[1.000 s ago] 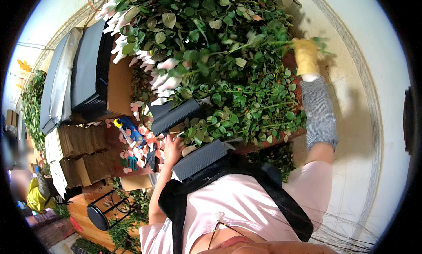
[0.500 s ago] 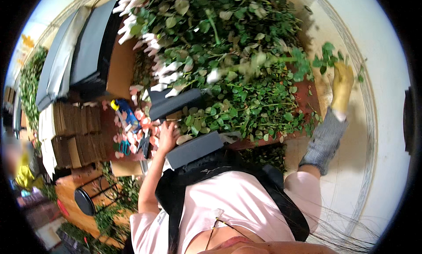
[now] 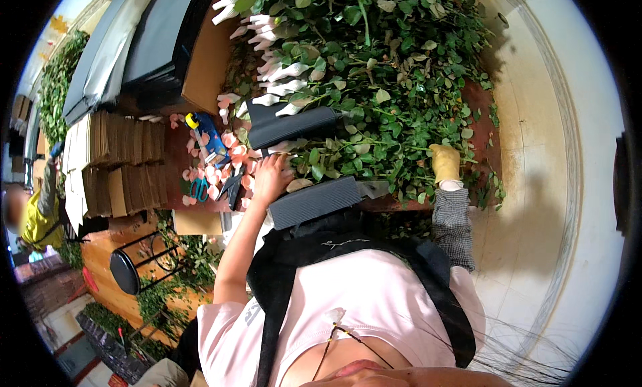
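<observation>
One co-worker in a yellow top [image 3: 41, 223] is out at 9 o'clock, near the rim of the view. At 8 o'clock a round black stool [image 3: 125, 271] is set over an orange-brown floor [image 3: 100, 256] strewn with greenery [image 3: 200, 253]. Large dark grey cartons [image 3: 155, 42] fill 10 o'clock, and below them, at 9, stacks of brown cardboard [image 3: 127, 153] sit at the left end of a dark red table [image 3: 483, 109]. Closer to the middle, pink petals [image 3: 231, 141] litter that red surface near teal-handled scissors [image 3: 198, 189] (a yellow-ended tool [image 3: 193, 121] lies just above them). The bare left hand [image 3: 271, 178], also toward 9 o'clock, is between a black block [image 3: 294, 127] and a ribbed grey block [image 3: 314, 203], fingers partly bent; whether they grip anything I cannot tell. Leafy stems [image 3: 394, 106] cover the table from 12 round to 2 o'clock, white-sleeved flower heads [image 3: 284, 87] along their left ends. The yellow-gloved right hand [image 3: 446, 163], just short of 3 o'clock, is at the stems' lower right; its fingers look curled, their grasp impossible to tell. Beyond lie pale floor tiles [image 3: 528, 149] and a white wall [image 3: 602, 106].
</observation>
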